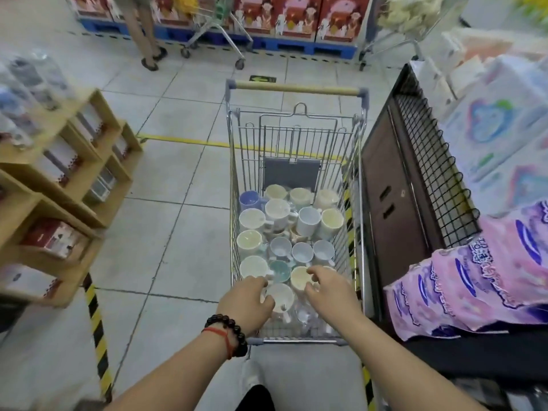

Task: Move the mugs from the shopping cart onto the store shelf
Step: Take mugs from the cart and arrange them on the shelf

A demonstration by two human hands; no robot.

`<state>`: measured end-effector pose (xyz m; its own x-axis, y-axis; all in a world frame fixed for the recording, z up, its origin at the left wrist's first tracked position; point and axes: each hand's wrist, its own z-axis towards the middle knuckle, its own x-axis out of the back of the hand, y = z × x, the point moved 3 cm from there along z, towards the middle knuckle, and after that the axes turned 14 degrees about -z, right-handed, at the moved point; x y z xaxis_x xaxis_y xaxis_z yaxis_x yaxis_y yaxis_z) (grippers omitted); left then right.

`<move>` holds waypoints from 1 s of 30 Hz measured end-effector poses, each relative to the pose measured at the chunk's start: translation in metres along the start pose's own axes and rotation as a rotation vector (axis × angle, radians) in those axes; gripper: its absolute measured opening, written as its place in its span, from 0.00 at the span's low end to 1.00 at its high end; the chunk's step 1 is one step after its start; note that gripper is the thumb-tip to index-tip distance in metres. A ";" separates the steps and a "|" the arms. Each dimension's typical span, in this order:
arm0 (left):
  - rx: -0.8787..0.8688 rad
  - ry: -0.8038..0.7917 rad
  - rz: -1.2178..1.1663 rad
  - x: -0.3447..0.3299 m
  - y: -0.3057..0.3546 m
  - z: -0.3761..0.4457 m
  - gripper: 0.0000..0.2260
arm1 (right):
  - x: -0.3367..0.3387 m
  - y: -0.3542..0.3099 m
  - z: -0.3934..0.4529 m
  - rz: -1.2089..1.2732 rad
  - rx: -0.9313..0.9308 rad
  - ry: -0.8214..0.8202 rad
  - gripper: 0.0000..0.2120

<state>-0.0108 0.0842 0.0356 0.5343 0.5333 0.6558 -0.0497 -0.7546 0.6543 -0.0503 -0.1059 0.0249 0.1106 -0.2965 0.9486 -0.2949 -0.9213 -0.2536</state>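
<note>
1. Glazed ceramic mugs in pale pastel colours [284, 229] stand mouth-up, packed rim to rim in the basket of the silver wire shopping cart [296, 134], at 12 o'clock from the person.
2. They look rigid, slick, fairly heavy for their size and liable to chip if knocked together; the handle or the rim and wall are the likely places to take hold.
3. The left hand [247, 304] curls its fingers on the rim of a white mug [280, 298] at the cart's near end; whether that grip has closed I cannot tell.
4. The right hand [330, 292], at 3 o'clock from that mug, hooks its fingers at a cream mug [299, 277]; its grip is likewise unclear.
5. A tiered pale wooden store shelf [74, 185] stands at 9 o'clock from the cart, well apart.
</note>
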 end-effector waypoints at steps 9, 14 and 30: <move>0.110 -0.030 -0.171 -0.011 -0.029 0.037 0.16 | -0.089 -0.013 0.068 -0.050 -0.023 -0.289 0.17; 0.260 -0.066 -0.223 -0.034 -0.057 0.063 0.14 | -0.144 -0.017 0.120 -0.098 -0.030 -0.367 0.22; 0.802 0.019 -0.644 -0.114 -0.100 0.140 0.08 | -0.208 -0.004 0.146 0.382 -0.115 -0.658 0.12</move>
<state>0.0511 0.0451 -0.1570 0.2468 0.9277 0.2801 0.8233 -0.3532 0.4443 0.0667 -0.0773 -0.1993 0.5123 -0.7109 0.4819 -0.5188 -0.7033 -0.4860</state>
